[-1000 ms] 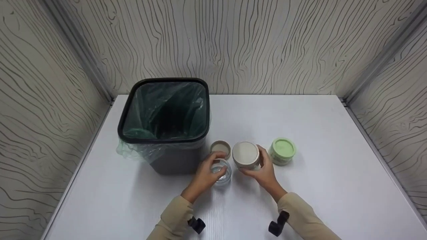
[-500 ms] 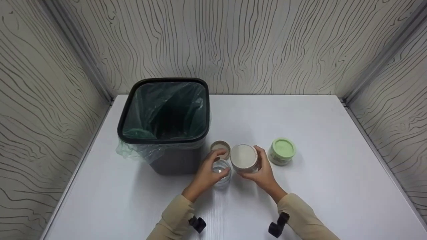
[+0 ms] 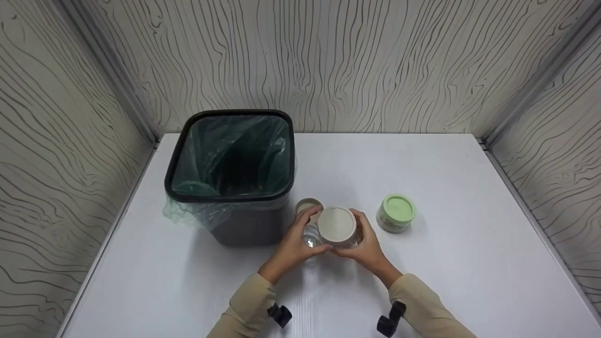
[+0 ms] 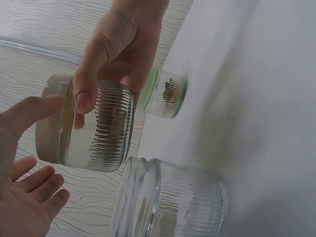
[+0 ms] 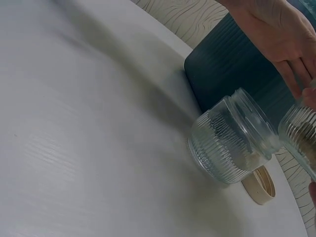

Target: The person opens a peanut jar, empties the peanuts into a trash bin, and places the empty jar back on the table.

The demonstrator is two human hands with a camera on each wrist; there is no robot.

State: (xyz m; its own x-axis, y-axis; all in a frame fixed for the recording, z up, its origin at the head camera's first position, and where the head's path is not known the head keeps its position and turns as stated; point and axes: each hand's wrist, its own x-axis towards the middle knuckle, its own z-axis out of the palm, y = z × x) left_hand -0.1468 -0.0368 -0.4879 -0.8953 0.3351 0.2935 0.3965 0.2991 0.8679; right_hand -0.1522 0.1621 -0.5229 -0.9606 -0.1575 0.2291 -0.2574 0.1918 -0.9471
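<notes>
In the head view my right hand (image 3: 368, 246) grips a ribbed glass jar with a beige lid (image 3: 337, 224), held above the table. The left wrist view shows this jar (image 4: 106, 131) on its side in frame, with brownish matter seen through the glass. My left hand (image 3: 293, 244) is at the lid's left; its thumb touches the lid's edge while its other fingers stay spread and apart from it. Below the hands an open, lidless glass jar (image 5: 222, 143) stands on the table, partly hidden in the head view. A loose beige lid (image 5: 259, 186) lies behind it, inner side up.
A grey bin (image 3: 249, 223) with a black rim and a green-tinted liner bag stands at the left. To the right of the hands is a glass jar with a green lid (image 3: 398, 209). Wood-patterned walls (image 3: 300, 65) enclose the white table (image 3: 450, 225).
The right hand has moved the lidded jar left and slightly nearer to me, over the open jar's edge. The left hand has shifted from around the open jar to the held jar's lid.
</notes>
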